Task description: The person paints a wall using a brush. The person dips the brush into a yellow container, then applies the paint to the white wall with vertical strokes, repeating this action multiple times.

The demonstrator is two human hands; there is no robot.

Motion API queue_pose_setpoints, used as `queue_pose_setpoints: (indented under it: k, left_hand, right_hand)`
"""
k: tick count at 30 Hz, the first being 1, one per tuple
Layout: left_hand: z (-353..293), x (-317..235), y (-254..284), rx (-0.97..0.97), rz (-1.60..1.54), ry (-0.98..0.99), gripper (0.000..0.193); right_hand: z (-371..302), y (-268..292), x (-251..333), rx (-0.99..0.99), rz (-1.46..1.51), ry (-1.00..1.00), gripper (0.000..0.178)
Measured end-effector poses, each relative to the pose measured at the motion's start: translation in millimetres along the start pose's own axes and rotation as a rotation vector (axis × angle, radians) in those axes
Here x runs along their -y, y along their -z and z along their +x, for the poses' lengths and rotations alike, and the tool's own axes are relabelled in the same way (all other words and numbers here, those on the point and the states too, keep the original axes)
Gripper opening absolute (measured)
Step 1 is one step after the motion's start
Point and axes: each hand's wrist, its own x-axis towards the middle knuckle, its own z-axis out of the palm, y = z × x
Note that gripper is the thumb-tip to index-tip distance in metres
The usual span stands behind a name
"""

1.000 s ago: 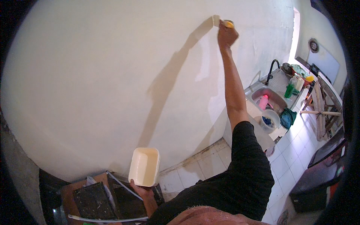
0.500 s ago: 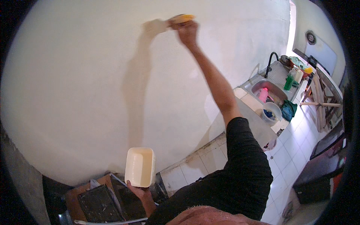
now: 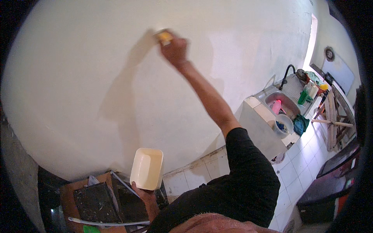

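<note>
Left hand (image 3: 145, 193) with cream tub (image 3: 148, 169)

We see the right hand (image 3: 175, 50) blurred, along with the yellow tool (image 3: 165, 37) in it, and cannot tell whether that tool touches the wall (image 3: 85, 62). Most fingers of the left hand (image 3: 145, 195) are hidden behind the cream tub (image 3: 147, 169). We find the blue contents (image 3: 280, 125) of the bowl (image 3: 287, 132) too small to name; the lower edge cuts off a green thing (image 3: 91, 229).
</note>
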Motion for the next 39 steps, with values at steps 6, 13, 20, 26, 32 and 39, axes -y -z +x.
queue_pose_setpoints:
  k: [6,13,20,26,32,39]
  left_hand:
    - [1,-2,9,0.008,0.005,0.035,0.059]
    - [-15,-12,14,-0.086,-0.016,-0.001,0.059]
    - [-18,-15,44,-0.039,0.104,-0.023,0.058]
    - [-19,-39,57,-0.062,0.037,0.011,0.053]
    - [-8,-53,58,-0.031,-0.049,0.045,0.055]
    - [-16,-66,72,-0.077,0.020,-0.001,0.054]
  right_hand:
    - [3,-37,16,0.205,0.599,-0.095,0.007]
    - [53,70,-164,-0.220,-0.150,-0.233,0.023]
    - [31,-24,-26,-0.220,-0.325,0.028,0.025]
    - [15,-55,144,0.066,0.577,-0.057,0.016]
    - [4,-38,-31,-0.065,0.396,-0.173,0.008]
    - [33,27,-49,-0.306,-0.215,-0.286,0.022]
